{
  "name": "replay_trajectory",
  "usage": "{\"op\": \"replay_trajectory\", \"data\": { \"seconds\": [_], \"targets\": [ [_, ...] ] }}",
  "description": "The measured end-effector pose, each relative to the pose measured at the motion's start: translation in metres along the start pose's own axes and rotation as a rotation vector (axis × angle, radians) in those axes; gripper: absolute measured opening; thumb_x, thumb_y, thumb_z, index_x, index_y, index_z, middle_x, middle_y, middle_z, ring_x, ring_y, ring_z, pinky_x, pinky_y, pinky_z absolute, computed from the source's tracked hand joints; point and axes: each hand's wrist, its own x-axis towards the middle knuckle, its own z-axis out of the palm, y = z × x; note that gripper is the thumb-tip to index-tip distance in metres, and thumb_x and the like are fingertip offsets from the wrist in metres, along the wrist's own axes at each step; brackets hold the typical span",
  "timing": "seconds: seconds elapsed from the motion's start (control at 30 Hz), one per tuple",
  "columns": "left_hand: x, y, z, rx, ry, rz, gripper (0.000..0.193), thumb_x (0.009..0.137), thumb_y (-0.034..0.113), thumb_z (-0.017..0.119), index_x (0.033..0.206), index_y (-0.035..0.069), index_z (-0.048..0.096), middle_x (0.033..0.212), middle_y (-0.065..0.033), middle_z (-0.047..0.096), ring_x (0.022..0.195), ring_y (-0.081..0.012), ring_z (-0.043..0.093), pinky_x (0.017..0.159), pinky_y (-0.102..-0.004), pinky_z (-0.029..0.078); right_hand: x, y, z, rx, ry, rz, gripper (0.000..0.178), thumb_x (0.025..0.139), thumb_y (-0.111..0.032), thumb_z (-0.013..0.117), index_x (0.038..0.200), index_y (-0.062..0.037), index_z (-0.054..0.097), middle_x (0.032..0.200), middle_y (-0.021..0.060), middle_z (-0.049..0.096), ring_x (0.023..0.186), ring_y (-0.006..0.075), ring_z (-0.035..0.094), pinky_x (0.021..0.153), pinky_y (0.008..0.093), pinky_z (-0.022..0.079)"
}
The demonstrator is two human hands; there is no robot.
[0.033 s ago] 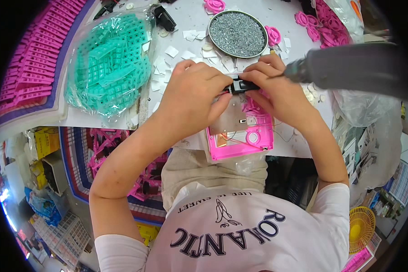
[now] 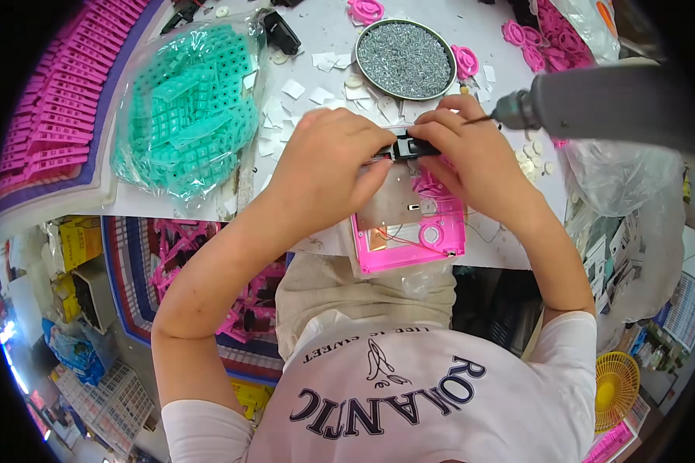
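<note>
Between my two hands is a small black plastic part, held just above the far end of a pink plastic housing. My left hand pinches its left end, where thin wires show. The fingers of my right hand close on its right end. The housing lies at the table's near edge, with thin red wires, a round pink ring and a small switch in it. A grey power screwdriver hangs over my right hand, its bit pointing left; neither hand touches it.
Beyond my hands stands a round tin of small screws, with white paper pieces scattered beside it. A clear bag of turquoise keypads lies left. Pink parts are stacked far left, and more fill a basket below the table.
The power screwdriver has swung slightly right, and its bit now shows more clearly. Both hands have stayed nearly in place on the black part.
</note>
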Motion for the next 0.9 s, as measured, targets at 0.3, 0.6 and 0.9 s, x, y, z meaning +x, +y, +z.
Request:
{"op": "replay_trajectory", "data": {
  "seconds": [0.3,0.6,0.9],
  "targets": [
    [0.105,-0.067,0.02,0.366,-0.128,-0.049,0.016,0.088,0.023,0.069,0.097,0.01,0.073,0.093,-0.0072,0.07,0.09,-0.0289,0.066,0.086,-0.0474,0.046,0.015,0.05,-0.104,1.145,1.411,0.188,0.02,0.102,-0.02,0.059,0.107,-0.0027,0.07,0.083,0.0038,0.068,0.073,0.0127,0.063,0.071,0.0265,0.049],
    [0.129,-0.06,0.027,0.456,-0.231,-0.084,0.018,0.09,0.027,0.068,0.086,0.01,0.069,0.088,-0.0068,0.067,0.09,-0.0278,0.065,0.089,-0.0485,0.039,0.042,0.059,-0.099,0.978,0.764,0.078,0.058,0.081,-0.01,0.077,0.132,0.004,0.053,0.087,0.0094,0.066,0.079,0.0166,0.063,0.07,0.0296,0.05],
    [0.042,0.018,0.009,0.034,0.104,0.183,0.01,0.082,0.017,0.077,0.08,0.012,0.067,0.079,-0.0011,0.066,0.079,-0.0206,0.061,0.088,-0.0417,0.034,0.017,0.007,-0.058,1.251,0.585,-0.465,0.061,0.094,-0.023,0.071,0.147,-0.0086,0.044,0.089,0.003,0.063,0.074,0.0153,0.055,0.067,0.0304,0.046]
  ]
}}
